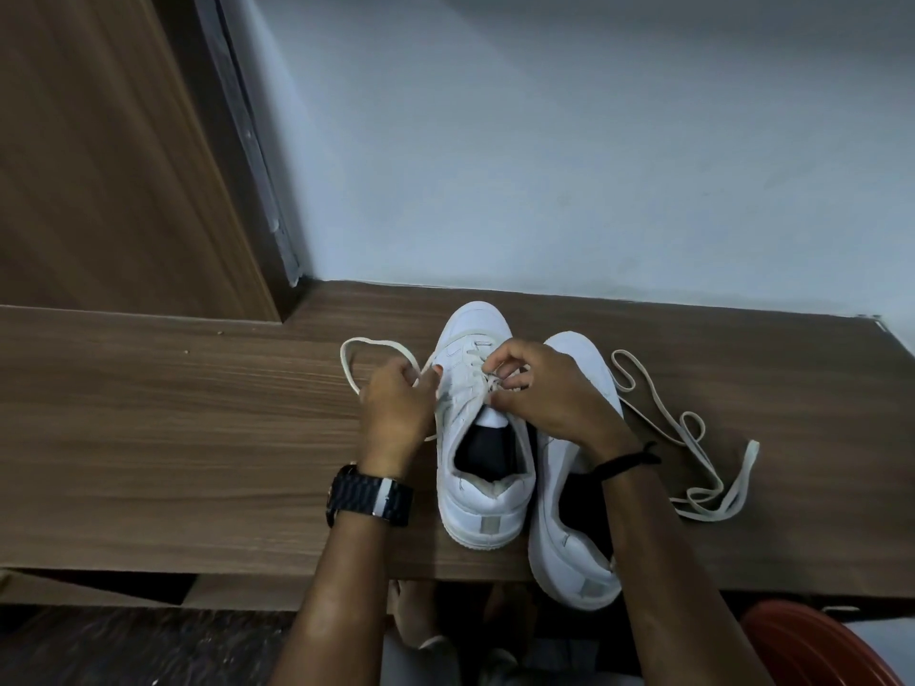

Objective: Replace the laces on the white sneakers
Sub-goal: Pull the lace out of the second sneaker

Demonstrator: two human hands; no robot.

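Two white sneakers stand side by side on a wooden shelf (173,413), toes toward the wall. The left sneaker (482,492) is partly laced. My left hand (396,413) pinches one end of its cream lace (354,351), which loops out to the left. My right hand (549,398) pinches the lace at the eyelets on the sneaker's right side. The right sneaker (564,547) lies partly under my right wrist, its heel hanging over the shelf's front edge. A loose cream lace (693,438) sprawls on the shelf to its right.
A pale wall (544,141) rises right behind the shelf and a wooden panel (99,165) stands at the left. A red round object (812,646) shows below the shelf's front edge at the lower right. The floor beneath is dark.
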